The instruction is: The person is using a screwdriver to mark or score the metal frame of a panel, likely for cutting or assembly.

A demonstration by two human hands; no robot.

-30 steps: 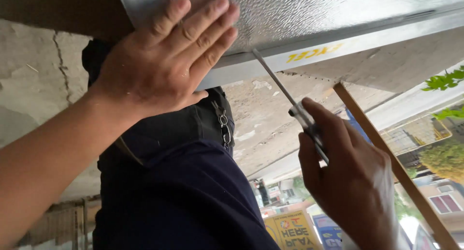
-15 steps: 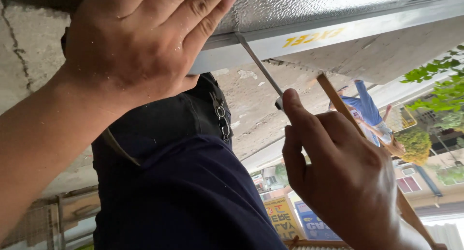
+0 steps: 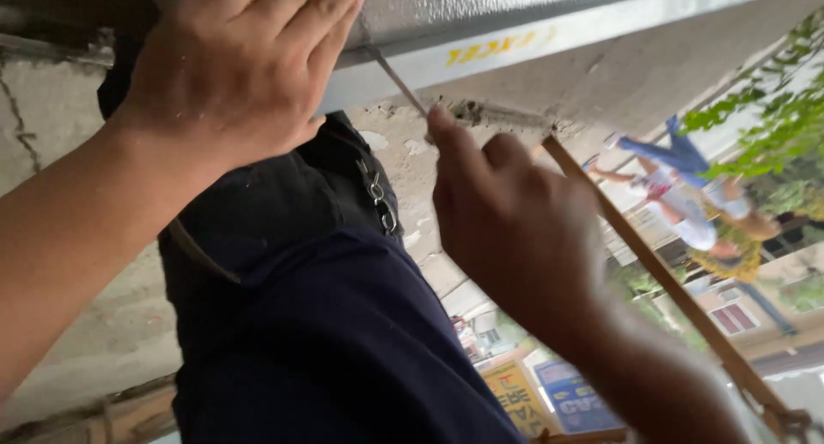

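Up against the textured silver metal sheet (image 3: 481,2) we press our left hand (image 3: 236,75) flat, its fingers (image 3: 322,15) laid close together and pointing up along the surface. Just below runs a pale grey metal frame rail (image 3: 601,27) with yellow lettering. Our right hand (image 3: 515,229) closes its fingers (image 3: 451,148) around a thin grey metal rod (image 3: 396,82), whose tip slants up to the joint between sheet and rail, beside the left hand. Behind the right hand, a slim tan wooden stick (image 3: 661,276) leans diagonally. A dark navy garment (image 3: 318,341) fills the lower middle.
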